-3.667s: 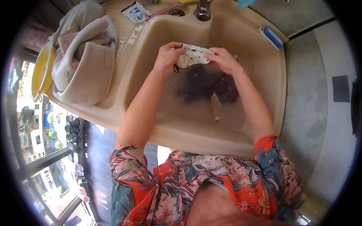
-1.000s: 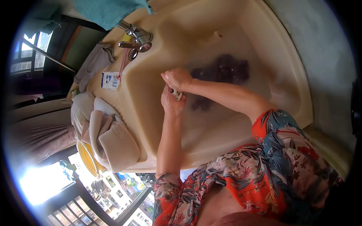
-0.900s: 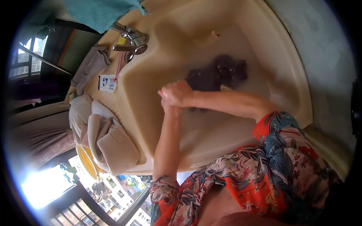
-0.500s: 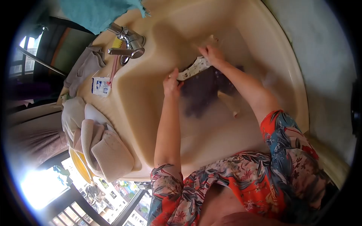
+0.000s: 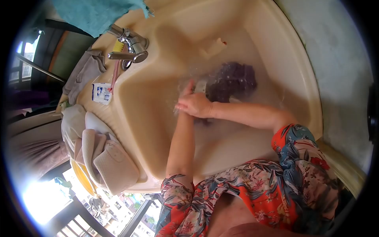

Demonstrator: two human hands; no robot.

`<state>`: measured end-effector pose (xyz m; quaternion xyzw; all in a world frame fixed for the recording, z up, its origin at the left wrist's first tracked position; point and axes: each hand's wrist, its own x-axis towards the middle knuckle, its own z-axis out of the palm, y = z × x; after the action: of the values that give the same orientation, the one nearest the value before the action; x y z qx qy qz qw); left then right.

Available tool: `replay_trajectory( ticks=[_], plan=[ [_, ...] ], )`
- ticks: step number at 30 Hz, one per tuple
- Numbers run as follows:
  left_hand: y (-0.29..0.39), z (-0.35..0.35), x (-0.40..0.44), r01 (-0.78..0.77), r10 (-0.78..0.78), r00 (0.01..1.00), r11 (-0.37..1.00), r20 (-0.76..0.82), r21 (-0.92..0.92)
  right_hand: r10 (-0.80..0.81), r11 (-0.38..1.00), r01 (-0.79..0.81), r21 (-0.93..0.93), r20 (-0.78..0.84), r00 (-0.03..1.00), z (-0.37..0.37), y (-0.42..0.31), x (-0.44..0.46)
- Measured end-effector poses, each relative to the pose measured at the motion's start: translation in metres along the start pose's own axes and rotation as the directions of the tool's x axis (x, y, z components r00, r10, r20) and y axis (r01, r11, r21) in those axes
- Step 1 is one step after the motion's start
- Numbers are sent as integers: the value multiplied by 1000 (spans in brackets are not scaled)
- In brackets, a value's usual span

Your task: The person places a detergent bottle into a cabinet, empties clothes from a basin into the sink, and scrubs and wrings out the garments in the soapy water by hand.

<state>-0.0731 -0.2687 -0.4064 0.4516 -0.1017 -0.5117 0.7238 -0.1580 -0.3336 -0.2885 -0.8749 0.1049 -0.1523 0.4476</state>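
Observation:
A dark purple garment [image 5: 233, 81] with a pale patterned band lies bunched in cloudy water in the beige sink [image 5: 138, 106]. Its band runs up against both hands. My right hand [image 5: 196, 105] is closed over my left hand [image 5: 188, 90], its fingers curled by the left wrist, with the cloth's edge in it. Partly covered, the left hand is on the same cloth, one finger pointing up. Water splashes around them. A small pale scrap [image 5: 215, 47] pokes out of the water beyond the hands.
A chrome faucet [image 5: 134, 47] rises at the sink's left rim. On the ledge are a grey cloth [image 5: 85, 73], a brush with yellow bristles [image 5: 118, 46], and a white and blue packet [image 5: 102, 93]. Pale folded fabric [image 5: 112, 158] hangs lower left; a teal cloth [image 5: 94, 14] hangs above.
My hands held the garment's band stretched between them. The right hand has come down and left onto the left hand, and the purple cloth has bunched up toward the right in the water.

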Motion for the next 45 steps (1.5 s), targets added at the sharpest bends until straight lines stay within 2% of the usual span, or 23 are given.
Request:
replay_trajectory(
  ticks=[2,4,6,8,9,11,13,15,18,19,21,23,25,28,30,31,33,35,38,39,40,42,45],
  plan=[
    [4,2,-1,87,-83,993,995,-81,46,119,967,-85,239,-129,985,10,36,11],
    [37,50,15,471,-514,783,858,-350,-208,248,948,-201,247,-176,953,-4,83,32],
    [56,64,19,420,-486,838,865,-248,-276,376,891,-398,-217,-136,917,-37,121,41],
    [57,44,23,329,-400,894,892,-201,-310,455,845,-493,-204,-208,866,-61,137,43],
    [58,39,22,303,-399,789,914,-466,-270,477,823,-528,-207,-253,842,-68,134,42],
    [43,20,18,354,-379,764,923,-523,-153,522,776,-602,-186,-346,780,-71,125,35],
    [39,30,8,369,-355,775,926,-523,-83,331,888,-304,-345,20,943,-52,108,14],
    [47,46,6,422,-378,812,907,-446,0,244,904,-76,-421,362,900,-49,107,4],
    [44,45,5,393,-444,790,896,-423,-207,610,778,-610,-148,-54,791,-74,147,12],
    [50,46,4,408,-493,765,869,-414,-282,594,802,-597,21,-133,793,-74,147,11],
    [55,54,7,448,-564,775,809,-285,-382,546,768,-566,-301,-154,823,-49,107,18],
    [57,59,8,505,-578,814,752,-56,-425,361,927,-362,-94,-24,932,-23,45,9],
    [51,55,9,470,-552,815,808,-178,-354,19,999,-21,-36,-56,998,-9,-2,-1],
    [41,50,16,332,-434,868,868,-240,-370,-89,989,69,-128,-156,984,0,20,14],
    [36,53,26,200,-325,915,881,-240,-428,249,957,-266,-120,-140,958,-21,64,34],
    [56,76,20,291,-462,816,848,-348,-443,464,868,-469,-162,-72,883,-37,83,43],
    [60,74,23,225,-378,856,887,-353,-403,200,888,-209,-409,-64,978,-45,149,31],
    [68,65,19,265,-382,795,918,-472,-296,609,774,-628,-80,-181,773,-78,144,33],
    [44,19,16,303,-407,770,911,-491,-280,480,800,-565,-204,-347,806,-79,118,22],
    [36,13,18,357,-365,779,927,-510,-117,453,790,-498,-358,-207,867,-65,96,14],
    [34,18,18,406,-401,807,910,-433,-87,188,874,-174,-454,-14,982,-40,104,-4],
    [38,38,15,488,-472,838,873,-275,-9,283,866,-26,-500,446,849,-55,71,-4],
    [60,58,-2,450,-401,864,886,-303,111,321,910,-164,-380,399,859,-82,95,8]
  ],
)
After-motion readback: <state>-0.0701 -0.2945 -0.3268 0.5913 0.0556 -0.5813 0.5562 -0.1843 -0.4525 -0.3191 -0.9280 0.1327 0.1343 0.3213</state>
